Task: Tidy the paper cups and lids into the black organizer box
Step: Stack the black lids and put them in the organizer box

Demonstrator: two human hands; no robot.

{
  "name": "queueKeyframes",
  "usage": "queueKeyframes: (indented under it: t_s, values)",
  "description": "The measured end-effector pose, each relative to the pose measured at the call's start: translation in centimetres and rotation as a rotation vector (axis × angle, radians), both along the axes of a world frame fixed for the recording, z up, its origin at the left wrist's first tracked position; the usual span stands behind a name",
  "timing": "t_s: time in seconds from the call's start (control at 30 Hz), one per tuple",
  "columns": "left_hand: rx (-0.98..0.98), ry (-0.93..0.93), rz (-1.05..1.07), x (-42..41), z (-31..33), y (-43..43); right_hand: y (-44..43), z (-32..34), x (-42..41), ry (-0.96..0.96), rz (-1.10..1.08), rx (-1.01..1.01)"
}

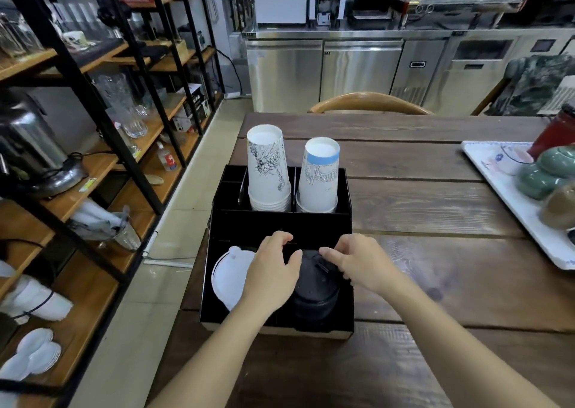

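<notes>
The black organizer box [281, 222] stands at the left end of the wooden table. Its two back compartments each hold an upside-down stack of white paper cups: a taller stack with line drawings [267, 171] on the left and a blue-banded stack [319, 177] on the right. A stack of white lids [228, 275] leans in the front left compartment. A stack of black lids [315, 289] sits in the front right compartment. My left hand [273, 270] and my right hand [357, 264] grip the top of the black lids from either side.
A white tray [510, 199] with green and brown lidded pots and a red bottle [557, 130] lies at the table's right. A wooden chair back [370, 102] stands beyond the table. Shelving with glassware [124, 108] lines the left; steel counters are behind.
</notes>
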State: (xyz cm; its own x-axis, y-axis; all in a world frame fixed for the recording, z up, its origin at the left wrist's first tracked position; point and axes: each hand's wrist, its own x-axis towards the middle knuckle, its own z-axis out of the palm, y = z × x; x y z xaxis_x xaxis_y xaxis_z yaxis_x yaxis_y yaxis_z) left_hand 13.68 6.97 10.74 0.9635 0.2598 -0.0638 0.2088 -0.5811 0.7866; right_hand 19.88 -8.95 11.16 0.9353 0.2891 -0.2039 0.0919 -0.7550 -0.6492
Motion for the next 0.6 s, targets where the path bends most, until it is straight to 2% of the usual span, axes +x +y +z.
queueKeyframes:
  t_s: [0.13,0.2,0.33,0.47,0.6]
  values:
    - [0.017,0.126,-0.041,-0.2,-0.3,-0.4,-0.3,-0.4,-1.2,-0.081,-0.051,-0.104]
    - [-0.028,0.166,-0.045,-0.3,-0.4,-0.6,-0.4,-0.5,-1.7,-0.042,-0.032,-0.108]
    - [-0.075,0.215,-0.040,-0.4,-0.4,-0.8,-0.2,-1.1,-2.7,0.095,-0.002,-0.017]
    - [-0.048,0.235,0.002,-0.5,-0.3,-1.0,0.4,-1.7,-3.4,0.154,-0.013,0.053]
    - [-0.126,0.250,0.062,-0.6,-0.3,-1.0,0.6,-1.9,-3.4,0.203,-0.033,0.114]
